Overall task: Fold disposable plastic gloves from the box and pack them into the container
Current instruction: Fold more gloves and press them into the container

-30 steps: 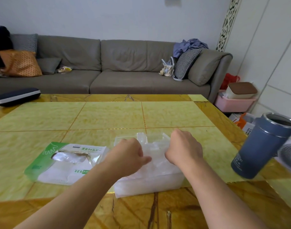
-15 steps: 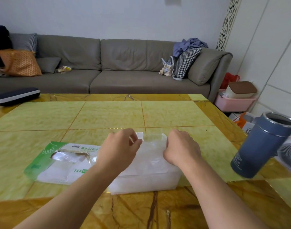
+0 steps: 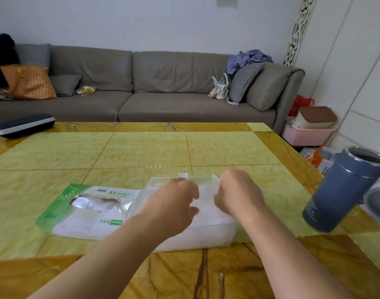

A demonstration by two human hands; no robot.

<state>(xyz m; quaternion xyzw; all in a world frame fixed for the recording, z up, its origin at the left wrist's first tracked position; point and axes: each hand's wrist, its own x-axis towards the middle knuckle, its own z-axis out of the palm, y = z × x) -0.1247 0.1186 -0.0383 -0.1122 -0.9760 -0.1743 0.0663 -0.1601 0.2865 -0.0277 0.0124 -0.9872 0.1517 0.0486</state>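
— Where's the container sitting?

— I see the clear plastic container (image 3: 208, 231) on the tabletop (image 3: 141, 152), close to its near edge and a bit right of centre. It's packed with whitish folded gloves (image 3: 206, 212); its clear lid (image 3: 204, 179) lies over the far part, with a small tab at the far rim.

— And the hands?

— Both are over the container. My left hand (image 3: 174, 203) has its fingers curled down onto the gloves, thumb pointing right; I can't tell whether it pinches anything. My right hand (image 3: 238, 195) is knuckles-up with fingers tucked under at the right rim of the container; what it holds, if anything, is hidden behind the hand.

— The glove pack?

— The glove pack (image 3: 85, 212) lies flat just left of the container, touching or nearly touching it. It is white with a green band and a hand outline, its front torn open. I read "Guard" on a green label and "PE" among other characters, upside down from here.

— Anything else around?

— A blue steel-rimmed tumbler (image 3: 344, 188) stands open near the right edge, with small white print too blurred to read. A dark case (image 3: 25, 125) lies at the far left corner. Beyond are a grey sofa (image 3: 141, 87) with cushions, a pink bin (image 3: 307, 134) and a white fan (image 3: 376, 203) on the right.
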